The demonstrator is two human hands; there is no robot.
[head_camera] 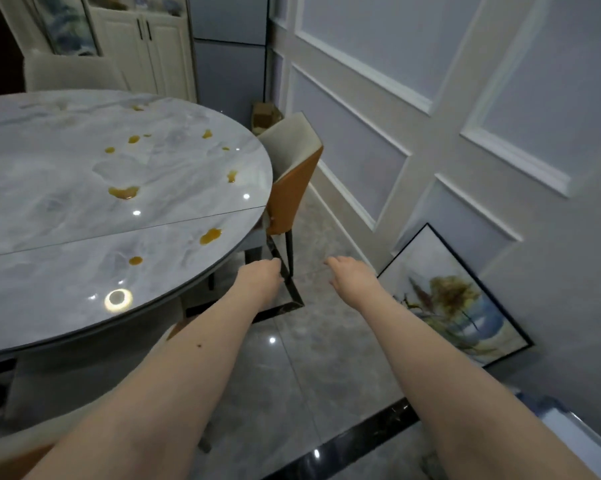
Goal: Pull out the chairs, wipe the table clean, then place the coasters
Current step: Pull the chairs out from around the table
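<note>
Both bare arms reach forward and down over the floor (292, 368). The left hand (259, 277) is seen from the back, its fingers bent away out of sight, so whether it grips anything cannot be told; it holds nothing visible. The right hand (351, 271) hangs relaxed, fingers loosely extended, holding nothing.

Beyond both hands, apart from them, stands a chair (292, 181) with an orange back and pale seat cushion, tucked in at the right edge of the round marble surface (67, 174). Its backrest rises upright, slightly tilted, its back face turned toward the hands. Yellow spills (123, 192) dot the surface, several near its right edge. A second pale chair (67, 76) sits at the far edge. A framed picture (455, 299) leans against the panelled wall (430, 98) on the right.
</note>
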